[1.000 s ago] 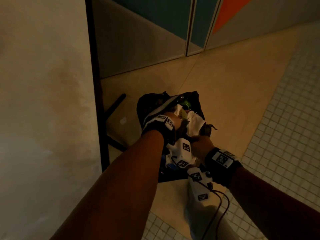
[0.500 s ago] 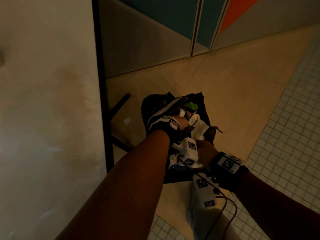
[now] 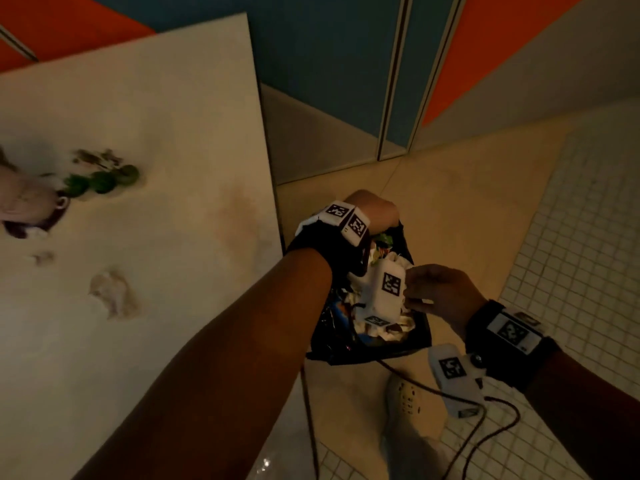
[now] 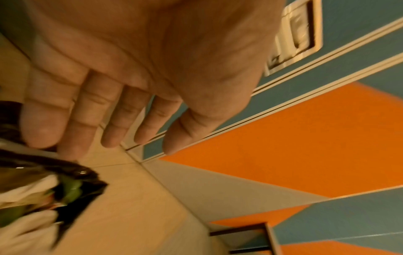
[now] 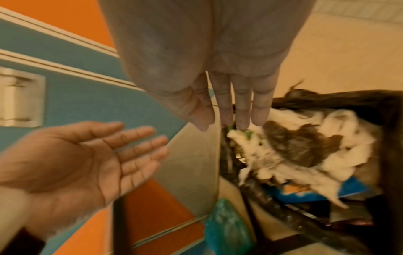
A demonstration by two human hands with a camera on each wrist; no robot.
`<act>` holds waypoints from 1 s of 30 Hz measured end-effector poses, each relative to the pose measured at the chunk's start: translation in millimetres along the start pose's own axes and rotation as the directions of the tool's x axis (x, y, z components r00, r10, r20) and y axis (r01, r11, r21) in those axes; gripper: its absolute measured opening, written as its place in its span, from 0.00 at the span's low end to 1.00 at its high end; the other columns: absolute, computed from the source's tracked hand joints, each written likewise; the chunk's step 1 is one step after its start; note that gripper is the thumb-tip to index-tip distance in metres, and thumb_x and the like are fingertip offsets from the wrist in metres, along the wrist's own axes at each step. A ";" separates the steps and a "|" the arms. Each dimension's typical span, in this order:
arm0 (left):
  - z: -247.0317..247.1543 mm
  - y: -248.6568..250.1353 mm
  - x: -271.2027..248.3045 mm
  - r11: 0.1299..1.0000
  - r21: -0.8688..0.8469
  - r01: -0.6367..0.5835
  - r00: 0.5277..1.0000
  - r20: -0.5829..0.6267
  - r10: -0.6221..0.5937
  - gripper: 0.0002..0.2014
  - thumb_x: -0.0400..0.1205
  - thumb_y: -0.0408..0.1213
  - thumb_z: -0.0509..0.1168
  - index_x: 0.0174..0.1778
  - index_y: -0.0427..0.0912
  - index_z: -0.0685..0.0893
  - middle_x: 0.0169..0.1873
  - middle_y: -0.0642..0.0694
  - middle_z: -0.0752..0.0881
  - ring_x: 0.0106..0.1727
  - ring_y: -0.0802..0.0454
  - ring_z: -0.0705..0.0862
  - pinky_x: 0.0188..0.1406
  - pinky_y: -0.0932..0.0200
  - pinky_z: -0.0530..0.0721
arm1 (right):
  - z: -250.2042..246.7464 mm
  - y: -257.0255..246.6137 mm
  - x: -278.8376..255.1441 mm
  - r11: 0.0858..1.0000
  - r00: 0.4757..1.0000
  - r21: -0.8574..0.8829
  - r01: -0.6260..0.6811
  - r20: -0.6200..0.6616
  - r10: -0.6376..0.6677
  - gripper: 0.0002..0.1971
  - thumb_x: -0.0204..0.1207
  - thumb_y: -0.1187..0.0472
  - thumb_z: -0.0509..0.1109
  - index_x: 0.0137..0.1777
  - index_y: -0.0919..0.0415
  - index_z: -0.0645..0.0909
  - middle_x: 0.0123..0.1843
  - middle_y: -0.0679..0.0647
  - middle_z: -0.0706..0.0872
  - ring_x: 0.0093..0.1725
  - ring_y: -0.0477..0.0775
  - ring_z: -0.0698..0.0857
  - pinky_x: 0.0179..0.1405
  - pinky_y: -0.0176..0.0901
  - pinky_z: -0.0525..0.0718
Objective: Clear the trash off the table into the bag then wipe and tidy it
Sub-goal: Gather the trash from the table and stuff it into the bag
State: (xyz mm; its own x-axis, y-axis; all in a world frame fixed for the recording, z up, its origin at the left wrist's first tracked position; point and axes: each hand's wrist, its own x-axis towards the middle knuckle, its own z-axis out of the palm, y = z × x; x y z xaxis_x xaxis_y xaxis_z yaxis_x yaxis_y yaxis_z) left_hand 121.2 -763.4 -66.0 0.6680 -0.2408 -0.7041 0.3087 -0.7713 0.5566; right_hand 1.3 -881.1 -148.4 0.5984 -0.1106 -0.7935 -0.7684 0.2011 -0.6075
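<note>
A black trash bag stands open on the floor beside the table's right edge, filled with white tissues, a blue packet and green scraps. My left hand hovers above the bag's far rim, palm open and fingers straight, holding nothing. My right hand hangs over the bag's right side, also with straight fingers and nothing in it. On the white table lie green pieces, a pinkish crumpled wrapper and crumpled tissue.
A dark stain spreads over the tissues in the bag. A teal crumpled plastic piece lies near the bag. My white shoe stands just below the bag, with cables trailing from the wrist cameras. Small white floor tiles lie to the right.
Both hands have lifted up out of the bag and now show straight fingers. The head view has swung up and left, bringing the tabletop with its trash into sight.
</note>
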 end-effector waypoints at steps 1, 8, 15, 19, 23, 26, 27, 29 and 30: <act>-8.4 1.0 -8.1 0.994 -0.101 -0.031 1.000 0.002 0.031 0.03 0.80 0.35 0.63 0.48 0.40 0.78 0.42 0.42 0.83 0.38 0.47 0.83 0.34 0.56 0.84 | 5.8 -7.8 -12.5 0.999 0.999 -0.027 0.036 0.002 -0.036 0.06 0.78 0.73 0.67 0.43 0.67 0.83 0.46 0.65 0.84 0.47 0.67 0.83 0.66 0.77 0.76; -86.2 -40.6 -123.7 0.882 -0.374 -0.289 0.940 0.063 0.335 0.06 0.81 0.35 0.65 0.52 0.44 0.83 0.51 0.44 0.87 0.45 0.46 0.87 0.46 0.53 0.86 | 60.7 -33.3 -91.5 0.961 0.967 -0.122 0.247 0.096 -0.237 0.08 0.75 0.66 0.72 0.53 0.64 0.84 0.58 0.65 0.87 0.58 0.65 0.86 0.56 0.56 0.83; -183.2 -157.7 -197.6 0.907 -0.246 -0.342 0.939 -0.063 0.337 0.07 0.80 0.35 0.67 0.53 0.42 0.85 0.50 0.42 0.89 0.48 0.44 0.89 0.48 0.48 0.87 | 144.5 -31.8 -144.5 0.897 0.909 -0.155 0.414 0.118 -0.399 0.51 0.23 0.31 0.85 0.48 0.63 0.87 0.48 0.59 0.91 0.48 0.59 0.90 0.50 0.52 0.88; -240.7 -235.0 -223.9 0.948 -0.106 -0.299 0.943 -0.181 0.278 0.07 0.79 0.35 0.68 0.53 0.42 0.85 0.48 0.42 0.88 0.47 0.47 0.89 0.45 0.51 0.87 | 207.1 -34.7 -157.9 0.878 0.894 -0.182 0.443 0.170 -0.416 0.24 0.58 0.52 0.83 0.51 0.65 0.85 0.52 0.63 0.89 0.53 0.64 0.89 0.46 0.48 0.92; -292.0 -305.8 -243.5 0.986 0.003 -0.166 0.926 -0.342 0.157 0.07 0.79 0.38 0.69 0.52 0.46 0.85 0.46 0.49 0.87 0.45 0.52 0.88 0.48 0.50 0.89 | 278.0 -39.0 -155.0 0.804 0.884 -0.368 0.467 0.222 -0.412 0.14 0.65 0.57 0.77 0.50 0.60 0.85 0.52 0.59 0.88 0.55 0.62 0.87 0.54 0.56 0.86; -320.9 -345.6 -249.3 0.998 -0.026 -0.064 0.890 -0.453 0.046 0.07 0.78 0.37 0.70 0.51 0.43 0.85 0.46 0.45 0.88 0.45 0.48 0.88 0.49 0.45 0.89 | 325.8 -45.0 -144.3 0.727 0.886 -0.505 0.465 0.272 -0.377 0.05 0.74 0.64 0.75 0.48 0.57 0.84 0.52 0.54 0.87 0.52 0.60 0.85 0.57 0.61 0.84; -328.9 -358.0 -251.2 0.999 -0.034 -0.036 0.874 -0.485 0.015 0.07 0.78 0.38 0.70 0.50 0.43 0.85 0.46 0.45 0.88 0.46 0.47 0.88 0.51 0.45 0.88 | 341.6 -46.9 -139.4 0.674 0.882 -0.570 0.471 0.295 -0.367 0.06 0.74 0.63 0.75 0.50 0.56 0.83 0.54 0.53 0.85 0.51 0.59 0.84 0.57 0.60 0.83; -340.6 -380.4 -254.1 0.996 0.061 0.067 0.824 -0.567 -0.021 0.08 0.78 0.40 0.70 0.51 0.44 0.85 0.48 0.49 0.87 0.51 0.47 0.86 0.57 0.49 0.84 | 372.0 -49.9 -128.9 0.506 0.877 -0.720 0.474 0.334 -0.346 0.14 0.74 0.59 0.75 0.59 0.55 0.81 0.63 0.53 0.80 0.57 0.58 0.82 0.59 0.55 0.81; -344.0 -391.1 -256.8 0.984 0.120 0.130 0.791 -0.611 -0.029 0.09 0.78 0.41 0.70 0.52 0.45 0.85 0.49 0.51 0.85 0.54 0.48 0.84 0.59 0.53 0.80 | 386.0 -49.8 -123.0 0.421 0.877 -0.779 0.465 0.343 -0.335 0.18 0.74 0.56 0.75 0.64 0.53 0.78 0.67 0.53 0.77 0.62 0.58 0.81 0.60 0.53 0.79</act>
State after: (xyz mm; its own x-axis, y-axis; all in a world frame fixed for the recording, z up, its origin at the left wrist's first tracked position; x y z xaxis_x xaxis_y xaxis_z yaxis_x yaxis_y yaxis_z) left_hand 61.8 -197.2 48.8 0.9330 0.1920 -0.3044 0.3089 -0.8612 0.4036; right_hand 53.5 -501.8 -6.8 0.8606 0.1693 -0.4804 -0.2215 -0.7249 -0.6523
